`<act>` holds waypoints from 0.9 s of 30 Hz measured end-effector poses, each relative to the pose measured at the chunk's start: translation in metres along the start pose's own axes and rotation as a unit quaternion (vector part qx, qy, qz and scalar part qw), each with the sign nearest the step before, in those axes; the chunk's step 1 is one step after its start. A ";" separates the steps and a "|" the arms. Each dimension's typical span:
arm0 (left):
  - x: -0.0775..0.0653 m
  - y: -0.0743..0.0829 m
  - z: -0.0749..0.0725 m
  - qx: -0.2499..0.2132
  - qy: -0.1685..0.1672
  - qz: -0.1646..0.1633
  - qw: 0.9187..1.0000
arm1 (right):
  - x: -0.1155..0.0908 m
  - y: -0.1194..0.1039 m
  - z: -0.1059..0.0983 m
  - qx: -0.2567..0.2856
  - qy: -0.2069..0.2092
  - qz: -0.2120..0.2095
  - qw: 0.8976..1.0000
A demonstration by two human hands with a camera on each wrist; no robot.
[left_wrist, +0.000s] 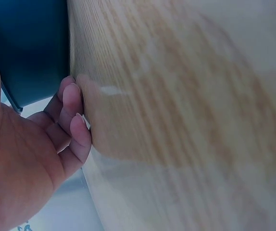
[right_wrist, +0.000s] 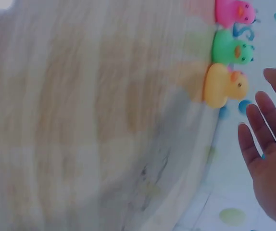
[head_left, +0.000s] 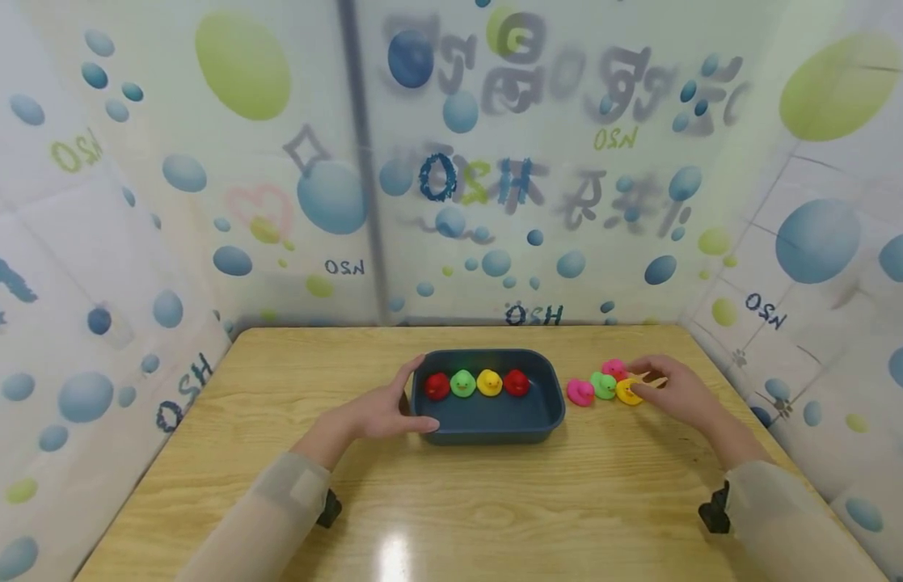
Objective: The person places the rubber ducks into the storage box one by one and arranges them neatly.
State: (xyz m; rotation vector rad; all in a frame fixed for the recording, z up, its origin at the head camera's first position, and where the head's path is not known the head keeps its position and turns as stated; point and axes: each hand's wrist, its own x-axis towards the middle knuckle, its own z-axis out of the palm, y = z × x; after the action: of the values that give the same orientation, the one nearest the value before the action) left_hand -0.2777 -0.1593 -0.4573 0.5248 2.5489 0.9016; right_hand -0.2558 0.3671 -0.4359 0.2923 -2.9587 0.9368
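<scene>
A dark blue rectangular tray (head_left: 495, 416) stands on the table with rubber ducks in a row: a red duck (head_left: 437, 386), a green duck (head_left: 462, 384), a yellow duck (head_left: 489, 383) and another red duck (head_left: 516, 383). My left hand (head_left: 381, 411) holds its left end, thumb at the front corner. In the left wrist view, the other fingers (left_wrist: 71, 98) curl beside the tray wall. Right of the tray sit a pink duck (head_left: 580, 393), a green duck (head_left: 604, 385), a yellow duck (head_left: 629, 392) and a pink duck (head_left: 614, 369) behind. My right hand (head_left: 673, 392) hovers by that yellow duck, fingers parted, holding nothing.
The wooden table (head_left: 495, 501) reaches back to a patterned curtain (head_left: 451, 242), with similar sheets on both sides. A dark wrist mount (head_left: 715, 511) shows under the right sleeve, and another wrist mount (head_left: 329, 509) under the left.
</scene>
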 end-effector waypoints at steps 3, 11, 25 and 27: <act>0.000 0.000 0.000 -0.001 0.000 -0.002 1.000 | -0.002 0.010 -0.001 0.007 -0.031 0.016 0.999; -0.001 0.002 0.000 -0.006 0.004 -0.006 1.000 | -0.009 0.022 0.002 0.012 -0.072 0.061 0.995; -0.002 0.004 0.001 -0.006 0.006 -0.012 1.000 | -0.031 0.019 0.007 -0.030 -0.044 0.032 0.998; -0.002 0.002 0.001 -0.005 0.007 -0.016 1.000 | -0.034 0.016 0.009 -0.031 -0.041 0.032 0.998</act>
State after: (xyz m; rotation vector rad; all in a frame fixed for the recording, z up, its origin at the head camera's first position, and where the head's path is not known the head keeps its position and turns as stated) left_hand -0.2750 -0.1577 -0.4563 0.4761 2.5563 0.9098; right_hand -0.2251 0.3803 -0.4546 0.2411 -3.0834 0.8562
